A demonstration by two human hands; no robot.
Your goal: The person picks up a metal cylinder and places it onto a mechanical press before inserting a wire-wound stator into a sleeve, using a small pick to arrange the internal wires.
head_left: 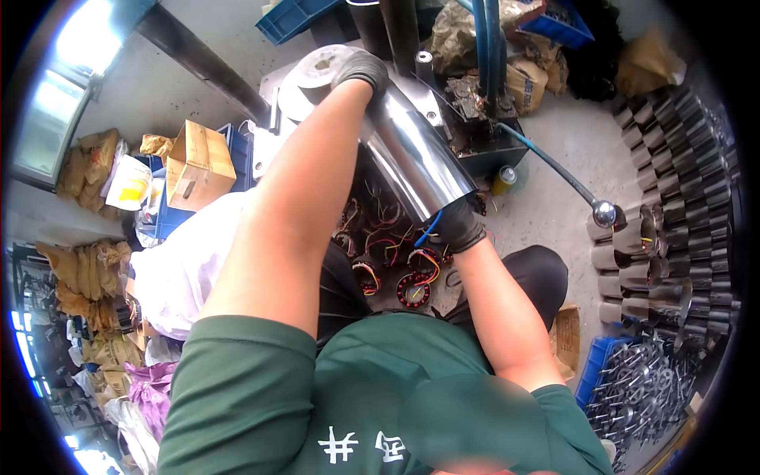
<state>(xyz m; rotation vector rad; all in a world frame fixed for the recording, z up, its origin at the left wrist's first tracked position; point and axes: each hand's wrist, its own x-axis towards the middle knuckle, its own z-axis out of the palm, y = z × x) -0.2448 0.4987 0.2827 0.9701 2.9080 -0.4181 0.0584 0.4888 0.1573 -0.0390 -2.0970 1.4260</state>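
Note:
A shiny steel cylinder lies slanted across the space in front of me, its near end lower and to the right. My left hand, in a dark glove, is closed around its far end, beside a round grey metal disc. At the near end, my right hand, also gloved, grips the rim; some of its fingers are hidden by the cylinder. A short blue wire or cord shows beside that hand. Below the cylinder, several wound motor stators with coloured leads lie between my legs.
A press-like machine with a long ball-ended lever stands ahead on the right. Stacked metal sleeves line the right side, above a blue crate of metal parts. A cardboard box and white sack sit left.

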